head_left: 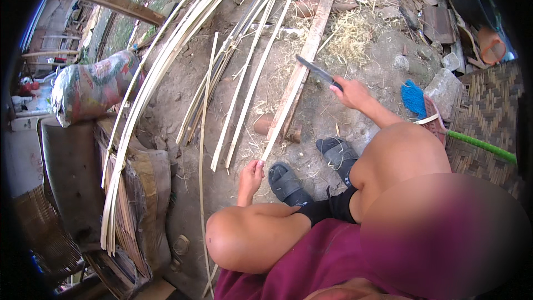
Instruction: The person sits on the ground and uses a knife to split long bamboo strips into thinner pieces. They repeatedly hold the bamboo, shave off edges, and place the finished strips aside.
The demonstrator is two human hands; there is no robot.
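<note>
My left hand point(252, 176) is closed on the near end of a pale bamboo strip point(276, 136), just ahead of my left foot. The strip runs away from me along a long wooden board point(318, 22), which slopes over a round piece of wood point(292, 131) at its near end. In my right hand point(353, 93) is a knife point(318, 71) with a dark handle. Its blade points up and left, the tip over the board; whether it touches the strip I cannot tell. Curly shavings point(350, 39) lie right of the board.
Long bamboo strips point(145, 86) lie to the left, with thinner strips point(229, 50) closer to the board. Beyond them sits a stuffed sack point(94, 86). On the right are a blue-bristled broom point(412, 99), a stone block point(443, 90), a woven mat point(488, 112) and a black bucket point(472, 0).
</note>
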